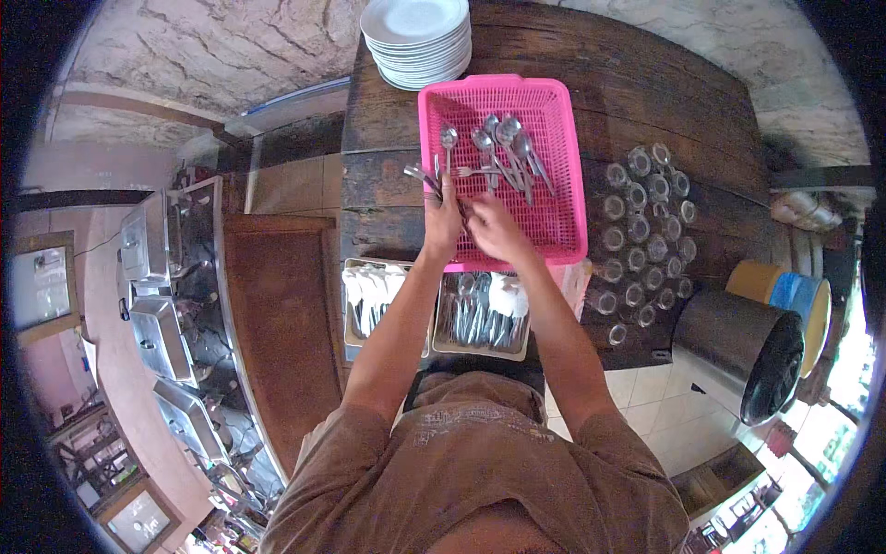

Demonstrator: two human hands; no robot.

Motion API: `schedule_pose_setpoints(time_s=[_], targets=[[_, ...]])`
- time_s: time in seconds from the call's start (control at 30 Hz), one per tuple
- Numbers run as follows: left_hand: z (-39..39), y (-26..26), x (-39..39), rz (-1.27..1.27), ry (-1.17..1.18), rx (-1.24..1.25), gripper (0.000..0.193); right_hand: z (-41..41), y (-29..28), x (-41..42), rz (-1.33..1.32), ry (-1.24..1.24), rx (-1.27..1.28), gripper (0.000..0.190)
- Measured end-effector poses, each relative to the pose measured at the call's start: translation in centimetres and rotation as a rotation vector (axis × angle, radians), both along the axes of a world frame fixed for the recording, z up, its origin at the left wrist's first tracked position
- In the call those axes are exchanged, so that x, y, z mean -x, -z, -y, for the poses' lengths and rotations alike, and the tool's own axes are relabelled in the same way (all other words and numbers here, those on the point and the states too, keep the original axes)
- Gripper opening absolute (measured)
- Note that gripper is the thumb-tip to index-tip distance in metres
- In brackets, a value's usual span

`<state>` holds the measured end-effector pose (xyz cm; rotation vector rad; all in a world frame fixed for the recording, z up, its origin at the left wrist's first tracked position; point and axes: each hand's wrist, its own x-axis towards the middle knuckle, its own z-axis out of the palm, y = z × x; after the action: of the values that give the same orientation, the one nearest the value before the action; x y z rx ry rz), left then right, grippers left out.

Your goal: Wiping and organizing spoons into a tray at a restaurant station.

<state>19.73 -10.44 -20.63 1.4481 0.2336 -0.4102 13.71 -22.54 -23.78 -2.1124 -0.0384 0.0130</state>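
My left hand [443, 225] is closed around several pieces of metal cutlery [422, 177] over the left side of a pink plastic basket [580, 173]. A fork's tines show beside its fingers. One spoon [449, 138] points away from me just above that hand; whether it is gripped is unclear. My right hand [495, 228], slightly blurred, has bent fingers close to the left hand's bundle; its fingertips are hidden. Several loose spoons [509, 130] lie in the basket's upper middle, with a fork [477, 171] crosswise below them.
Two cutlery trays stand at the table's near edge: the left tray [353, 338] holds white-wrapped pieces, the right tray [484, 353] cutlery and white material. Stacked white plates [415, 41] stand behind the basket. Several glasses [651, 228] cover the table's right side, near a dark bin [734, 346].
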Motion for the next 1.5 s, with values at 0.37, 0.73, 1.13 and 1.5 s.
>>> schedule_pose_setpoints(time_s=[0.37, 0.73, 1.13, 1.5], targets=[[1.2, 2.4, 1.3, 0.032, -0.054, 0.078, 0.025, 2.9, 5.2, -2.5, -0.320, 0.390, 0.412, 0.026], [-0.1, 3.4, 2.8, 0.040, -0.047, 0.113, 0.016, 8.1, 1.2, -1.6, -0.380, 0.089, 0.448, 0.031], [0.5, 5.2, 2.5, 0.144, 0.017, -0.059, 0.012, 6.7, -0.8, -5.3, -0.140, 0.087, 0.613, 0.033], [0.8, 5.2, 2.5, 0.096, 0.115, -0.235, 0.016, 7.0, 3.6, -7.0, 0.158, 0.204, 0.629, 0.021]])
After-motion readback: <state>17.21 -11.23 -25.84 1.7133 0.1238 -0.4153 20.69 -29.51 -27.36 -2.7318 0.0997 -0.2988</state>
